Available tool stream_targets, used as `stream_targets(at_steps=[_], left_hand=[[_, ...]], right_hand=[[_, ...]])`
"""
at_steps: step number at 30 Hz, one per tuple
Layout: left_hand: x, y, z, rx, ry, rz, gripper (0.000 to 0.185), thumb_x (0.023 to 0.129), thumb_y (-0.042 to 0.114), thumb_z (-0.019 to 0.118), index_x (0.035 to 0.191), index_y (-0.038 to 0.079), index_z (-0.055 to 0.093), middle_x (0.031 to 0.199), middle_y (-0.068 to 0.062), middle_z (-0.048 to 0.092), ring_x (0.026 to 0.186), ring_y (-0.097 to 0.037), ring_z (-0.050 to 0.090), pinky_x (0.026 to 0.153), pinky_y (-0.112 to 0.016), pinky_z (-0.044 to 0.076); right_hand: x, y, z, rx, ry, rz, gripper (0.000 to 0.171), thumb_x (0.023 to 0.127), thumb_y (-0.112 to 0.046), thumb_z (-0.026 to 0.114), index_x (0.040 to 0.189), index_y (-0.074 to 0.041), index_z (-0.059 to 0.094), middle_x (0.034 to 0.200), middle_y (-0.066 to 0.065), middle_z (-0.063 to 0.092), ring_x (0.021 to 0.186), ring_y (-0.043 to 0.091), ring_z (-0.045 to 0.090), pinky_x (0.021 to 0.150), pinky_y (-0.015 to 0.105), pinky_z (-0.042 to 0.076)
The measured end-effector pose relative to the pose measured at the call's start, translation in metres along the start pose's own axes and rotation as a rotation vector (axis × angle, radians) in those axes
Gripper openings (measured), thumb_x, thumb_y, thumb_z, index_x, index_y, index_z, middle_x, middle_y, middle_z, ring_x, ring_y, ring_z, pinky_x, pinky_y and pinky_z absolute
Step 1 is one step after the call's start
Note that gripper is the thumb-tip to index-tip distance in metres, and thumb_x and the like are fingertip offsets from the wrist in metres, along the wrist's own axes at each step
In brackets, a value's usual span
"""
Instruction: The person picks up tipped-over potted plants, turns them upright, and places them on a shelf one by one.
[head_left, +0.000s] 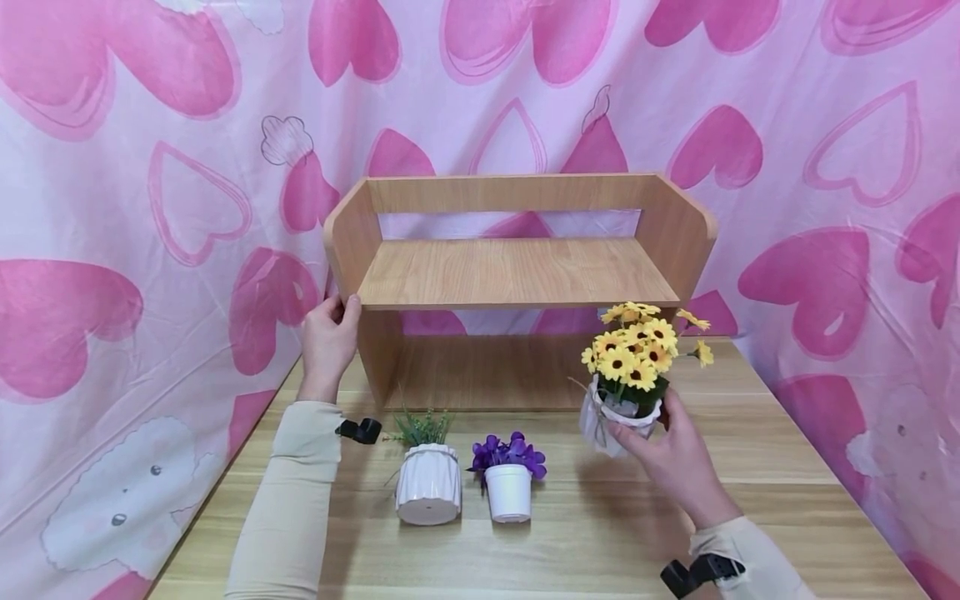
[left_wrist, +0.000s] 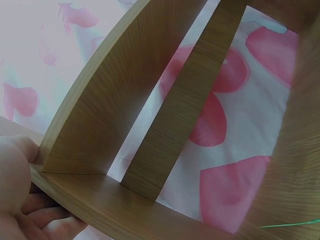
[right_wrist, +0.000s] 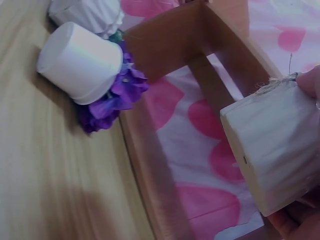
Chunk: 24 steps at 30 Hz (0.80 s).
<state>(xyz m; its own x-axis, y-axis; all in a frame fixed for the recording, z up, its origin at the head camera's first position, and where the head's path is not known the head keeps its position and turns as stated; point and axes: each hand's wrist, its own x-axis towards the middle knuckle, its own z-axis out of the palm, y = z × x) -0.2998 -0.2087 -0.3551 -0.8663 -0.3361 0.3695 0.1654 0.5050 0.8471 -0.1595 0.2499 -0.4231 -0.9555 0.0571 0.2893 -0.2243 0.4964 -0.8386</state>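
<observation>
Two hands are seen from the head: the left hand [head_left: 327, 337] is clamped on the wooden shelf [head_left: 517, 275] at its 9 o'clock edge, while the yellow flower pot [head_left: 626, 392] is gripped by the right hand [head_left: 678, 458] above the table [head_left: 750, 500], at 3 o'clock from the purple flower pot [head_left: 508, 479]. On the left wrist, fingers [left_wrist: 30, 210] are curled round the shelf edge [left_wrist: 100, 200]. On the right wrist, the wrapped pot [right_wrist: 275, 150] is held at 4 o'clock.

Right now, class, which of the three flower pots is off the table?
The yellow-flower pot, held by the right hand; the ribbed green-plant pot and purple-flower pot stand on the table.

Bright even light, soft shadows, sharp head view, hazy blurred wrist views
</observation>
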Motion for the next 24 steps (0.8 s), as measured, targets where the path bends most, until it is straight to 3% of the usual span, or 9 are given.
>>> stream_targets(at_steps=[11, 24], left_hand=[[0.001, 0.000, 0.000, -0.006, -0.016, -0.030, 0.054, 0.110, 0.042, 0.058, 0.146, 0.003, 0.067, 0.146, -0.024, 0.067, 0.132, -0.039, 0.068, 0.112, -0.055, 0.055], [0.001, -0.001, 0.000, -0.010, -0.004, 0.003, 0.053, 0.110, 0.040, 0.058, 0.144, 0.001, 0.067, 0.143, -0.025, 0.068, 0.129, -0.039, 0.070, 0.111, -0.054, 0.057]], right_hand=[[0.016, -0.014, -0.004, -0.029, 0.029, -0.045, 0.087, 0.093, -0.019, 0.086, 0.163, -0.001, 0.037, 0.157, 0.027, 0.054, 0.142, 0.044, 0.052, 0.118, 0.070, 0.040], [0.039, -0.037, -0.022, -0.028, 0.024, -0.022, 0.091, 0.095, -0.028, 0.085, 0.167, -0.007, 0.032, 0.161, 0.026, 0.049, 0.145, 0.046, 0.049, 0.119, 0.073, 0.038]])
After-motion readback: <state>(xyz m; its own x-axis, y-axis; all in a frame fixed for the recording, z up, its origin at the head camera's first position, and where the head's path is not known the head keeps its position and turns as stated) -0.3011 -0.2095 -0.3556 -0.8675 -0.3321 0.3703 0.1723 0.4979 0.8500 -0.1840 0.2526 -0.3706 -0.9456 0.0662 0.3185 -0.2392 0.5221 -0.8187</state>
